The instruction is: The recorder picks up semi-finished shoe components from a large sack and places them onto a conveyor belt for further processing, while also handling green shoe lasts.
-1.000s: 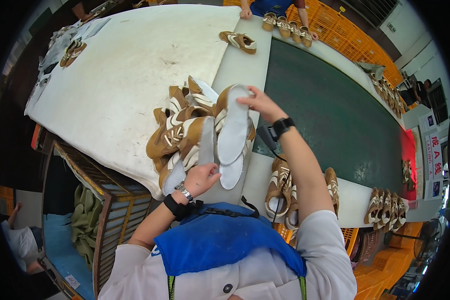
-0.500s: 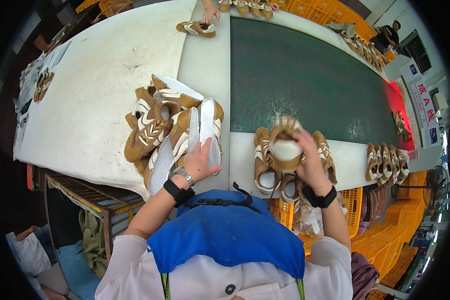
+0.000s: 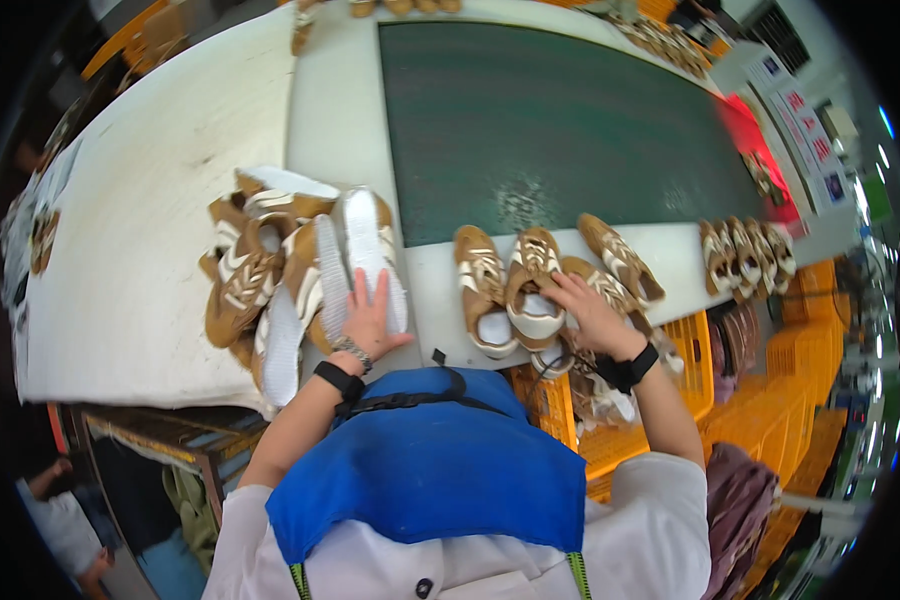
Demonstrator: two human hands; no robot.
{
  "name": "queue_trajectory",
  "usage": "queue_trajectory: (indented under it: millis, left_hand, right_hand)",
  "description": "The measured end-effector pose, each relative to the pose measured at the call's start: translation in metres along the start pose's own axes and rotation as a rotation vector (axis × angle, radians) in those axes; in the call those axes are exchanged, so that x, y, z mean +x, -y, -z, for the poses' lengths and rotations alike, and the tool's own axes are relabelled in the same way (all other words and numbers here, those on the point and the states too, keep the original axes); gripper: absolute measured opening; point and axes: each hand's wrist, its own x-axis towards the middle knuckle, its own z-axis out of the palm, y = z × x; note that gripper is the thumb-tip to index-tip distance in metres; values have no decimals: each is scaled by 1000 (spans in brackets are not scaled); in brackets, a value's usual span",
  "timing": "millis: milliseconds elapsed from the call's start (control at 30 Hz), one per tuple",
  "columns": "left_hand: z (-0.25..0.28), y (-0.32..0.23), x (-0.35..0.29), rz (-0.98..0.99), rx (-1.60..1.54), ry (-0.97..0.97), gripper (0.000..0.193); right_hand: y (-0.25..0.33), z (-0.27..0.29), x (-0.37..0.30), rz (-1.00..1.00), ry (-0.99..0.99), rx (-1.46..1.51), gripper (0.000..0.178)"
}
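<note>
Touching one shoe, the right hand partly hides another (grip unclear).

Along the near edge of the counter, a shoe pile blocks the left and a shoe row the middle, with a bare lane between. Beyond the row, the green panel lies open toward the far edge. Another gap parts the row from the shoe cluster by the right corner.
</note>
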Motion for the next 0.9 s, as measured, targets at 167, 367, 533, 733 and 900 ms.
queue_trajectory:
  millis: [167,367,533,733,900]
  left_hand:
    - [-8,20,0,-35,-146,-58,93]
    - [-3,27,11,-76,-207,-37,79]
    - [4,33,10,-58,-184,-12,73]
    - [11,23,19,-80,-121,14,70]
    - [19,11,25,-107,-22,51,72]
  right_hand:
    - [-54,15,-58,-324,-60,184,81]
    - [-68,-97,-82,-514,-282,-193,73]
    - [-88,-87,-108,-437,-514,6,55]
    - [-80,-154,-117,-767,-1020,353,60]
    - [-93,-117,-112,-915,-885,178,57]
